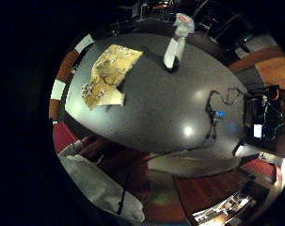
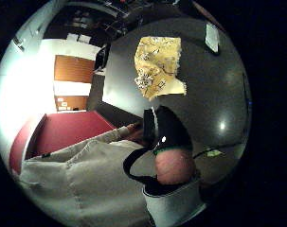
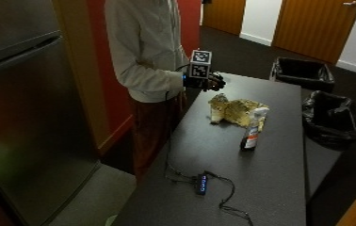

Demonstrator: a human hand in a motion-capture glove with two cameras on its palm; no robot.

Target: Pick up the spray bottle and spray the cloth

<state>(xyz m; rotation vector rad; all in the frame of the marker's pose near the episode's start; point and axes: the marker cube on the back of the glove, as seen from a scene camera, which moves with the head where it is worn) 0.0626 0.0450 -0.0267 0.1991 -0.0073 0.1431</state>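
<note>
On bench (image 3: 272, 183): crumpled yellow cloth (image 3: 238, 111), spray bottle (image 3: 253, 128) upright beside it, cable (image 3: 198, 180) near; gloved right hand (image 3: 206, 81) above edge, fingers curled, holding nothing.

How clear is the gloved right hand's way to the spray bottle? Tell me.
Probably clear. The gloved right hand is raised above the table's near edge, holding nothing. The spray bottle stands upright past the crumpled cloth, which lies low between them; the hand could likely pass over it.
</note>
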